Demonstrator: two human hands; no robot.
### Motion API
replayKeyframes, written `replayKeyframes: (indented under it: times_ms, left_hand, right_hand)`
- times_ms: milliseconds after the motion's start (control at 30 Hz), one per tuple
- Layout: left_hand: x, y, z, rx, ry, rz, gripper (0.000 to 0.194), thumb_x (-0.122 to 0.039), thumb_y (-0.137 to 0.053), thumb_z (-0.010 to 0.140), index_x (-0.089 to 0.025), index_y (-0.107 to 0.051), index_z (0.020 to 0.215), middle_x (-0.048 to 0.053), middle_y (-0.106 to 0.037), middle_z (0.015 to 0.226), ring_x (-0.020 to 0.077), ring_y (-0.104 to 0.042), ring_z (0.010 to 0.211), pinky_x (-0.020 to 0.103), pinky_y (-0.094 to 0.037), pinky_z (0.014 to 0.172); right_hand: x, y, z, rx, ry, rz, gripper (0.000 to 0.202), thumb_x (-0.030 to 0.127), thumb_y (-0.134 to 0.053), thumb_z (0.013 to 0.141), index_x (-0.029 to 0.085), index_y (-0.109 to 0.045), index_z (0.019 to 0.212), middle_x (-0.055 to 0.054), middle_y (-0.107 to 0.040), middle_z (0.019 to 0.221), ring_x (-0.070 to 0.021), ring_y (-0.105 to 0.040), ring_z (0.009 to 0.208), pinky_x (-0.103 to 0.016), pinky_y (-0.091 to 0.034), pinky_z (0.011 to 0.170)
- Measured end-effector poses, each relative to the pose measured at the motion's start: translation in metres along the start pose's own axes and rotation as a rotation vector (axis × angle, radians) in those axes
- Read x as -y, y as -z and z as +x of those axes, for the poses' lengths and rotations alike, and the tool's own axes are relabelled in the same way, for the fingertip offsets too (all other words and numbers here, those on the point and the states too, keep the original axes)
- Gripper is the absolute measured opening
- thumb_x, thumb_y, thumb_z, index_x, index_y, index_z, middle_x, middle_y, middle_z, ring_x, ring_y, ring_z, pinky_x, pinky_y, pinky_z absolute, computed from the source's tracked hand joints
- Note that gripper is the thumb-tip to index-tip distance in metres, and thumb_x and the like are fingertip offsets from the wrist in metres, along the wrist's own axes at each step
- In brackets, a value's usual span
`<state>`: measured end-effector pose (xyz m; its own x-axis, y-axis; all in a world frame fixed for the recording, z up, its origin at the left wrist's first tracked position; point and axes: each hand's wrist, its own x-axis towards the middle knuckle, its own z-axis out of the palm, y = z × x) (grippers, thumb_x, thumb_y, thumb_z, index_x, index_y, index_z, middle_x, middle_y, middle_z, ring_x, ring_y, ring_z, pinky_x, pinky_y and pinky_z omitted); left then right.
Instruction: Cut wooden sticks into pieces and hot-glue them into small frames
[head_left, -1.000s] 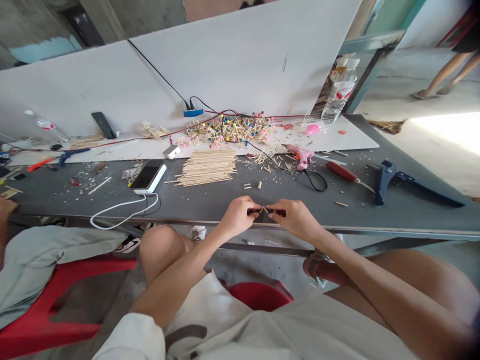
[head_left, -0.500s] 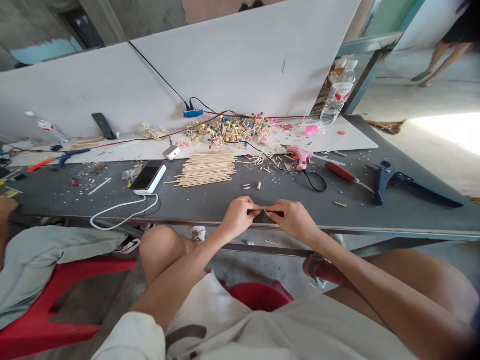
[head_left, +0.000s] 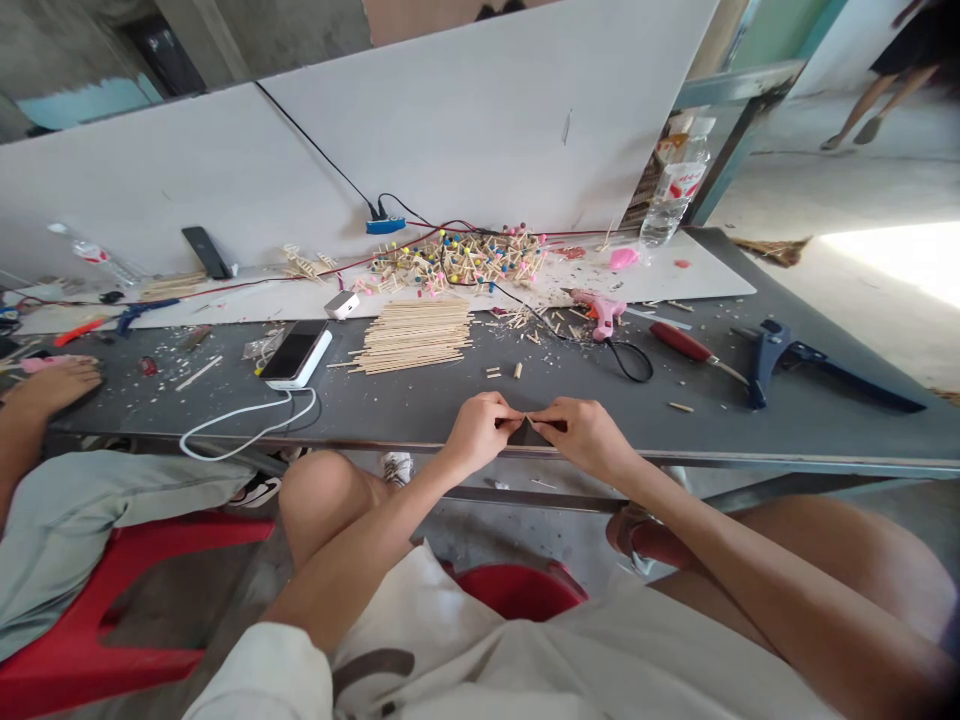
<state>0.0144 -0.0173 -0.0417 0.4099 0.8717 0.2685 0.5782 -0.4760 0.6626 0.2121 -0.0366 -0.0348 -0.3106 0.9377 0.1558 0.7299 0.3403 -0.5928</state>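
My left hand [head_left: 484, 430] and my right hand [head_left: 581, 430] meet fingertip to fingertip at the table's front edge. Both are closed in a pinch around something tiny and pale between them, too small to name. Just beyond them lie short stick pieces [head_left: 518, 371] on the grey table [head_left: 390, 408]. A row of thin wooden sticks [head_left: 416, 335] lies farther back, to the left. Behind it is a heap of short sticks with coloured ball ends [head_left: 465, 260].
A pink glue gun [head_left: 604, 312], a red-handled tool [head_left: 679, 341] and a blue cutter [head_left: 769, 365] lie to the right. A phone on a white block [head_left: 298, 355] with a white cable is at left. Another person's hand [head_left: 64, 383] rests at far left. Someone's legs [head_left: 877, 100] show upper right.
The other person's hand at far left has moved right, farther onto the table. The legs at the upper right have shifted. My hands have barely moved.
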Motion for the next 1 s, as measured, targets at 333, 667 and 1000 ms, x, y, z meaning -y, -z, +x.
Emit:
replayKeyframes:
  times_ms: [333, 667, 1000]
  left_hand:
    - [0.0007, 0.0, 0.0001, 0.008, -0.004, -0.026, 0.015, -0.013, -0.069, 0.084, -0.019, -0.081, 0.09, 0.004, -0.068, 0.077, 0.0122, -0.06, 0.068, 0.023, -0.044, 0.063]
    - [-0.0016, 0.0009, 0.0001, 0.027, -0.017, -0.042, 0.016, -0.011, -0.067, 0.084, -0.018, -0.08, 0.089, 0.004, -0.067, 0.078, 0.0126, -0.06, 0.069, 0.023, -0.044, 0.063]
    - [-0.0024, 0.0047, -0.0004, 0.045, -0.004, 0.009, 0.021, -0.01, -0.065, 0.084, -0.019, -0.08, 0.094, 0.004, -0.07, 0.083, 0.0132, -0.062, 0.071, 0.023, -0.045, 0.066]
  right_hand:
    - [0.0021, 0.0008, 0.001, 0.003, -0.002, -0.027, 0.026, 0.018, -0.059, 0.087, 0.023, -0.081, 0.101, -0.004, -0.073, 0.086, -0.0157, -0.063, 0.072, -0.026, -0.042, 0.066]
    - [0.0011, 0.0014, 0.0024, 0.012, 0.001, -0.021, 0.025, 0.019, -0.059, 0.087, 0.023, -0.081, 0.098, -0.005, -0.072, 0.083, -0.0162, -0.062, 0.072, -0.026, -0.042, 0.066]
    - [0.001, 0.0027, 0.0009, 0.014, 0.0, 0.001, 0.025, 0.02, -0.061, 0.087, 0.024, -0.08, 0.102, -0.003, -0.072, 0.085, -0.0149, -0.061, 0.069, -0.026, -0.041, 0.063]
